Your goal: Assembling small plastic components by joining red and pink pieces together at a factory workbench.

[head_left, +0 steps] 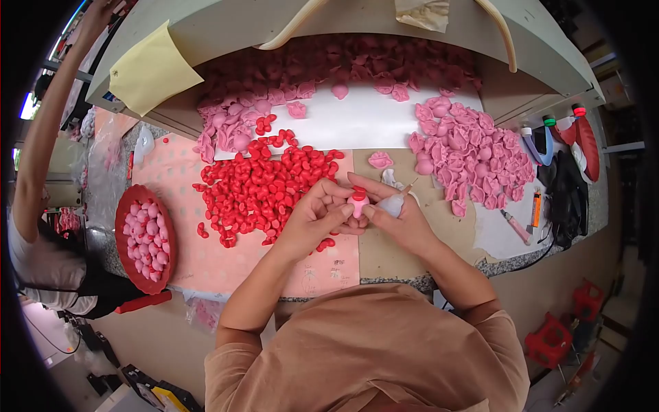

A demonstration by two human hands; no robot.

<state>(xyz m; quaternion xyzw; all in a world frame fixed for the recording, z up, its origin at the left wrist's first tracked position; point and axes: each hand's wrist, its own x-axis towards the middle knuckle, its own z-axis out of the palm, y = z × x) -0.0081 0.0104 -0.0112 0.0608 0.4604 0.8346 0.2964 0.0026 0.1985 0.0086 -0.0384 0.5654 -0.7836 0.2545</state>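
The left hand (317,213) has its grip pinched on a small pink piece (357,208) with a red top (359,194). The piece is in the middle, up above the tabletop (516,262). The right hand (406,226) comes at it from 4 o'clock, and its fingers touch the piece too. The right grip also holds a clear bottle (390,205), with its thin tip pointing between 1 and 2 o'clock.

From the hands, a big heap of red bits (257,196) lies at 9 to 10 o'clock, on pink paper (240,269). A red bowl (167,264) full of pink balls (146,237) sits farther out at 9 o'clock. Curly pink petals (473,158) make a pile at 2 o'clock, and one loose petal (380,160) lies near 1 o'clock. More pink bits (336,62) fill the back at 12 o'clock. An orange knife (536,209) and a small tube (516,226) lie at 3 o'clock. Another person's arm (34,130) shows far out between 9 and 10 o'clock.
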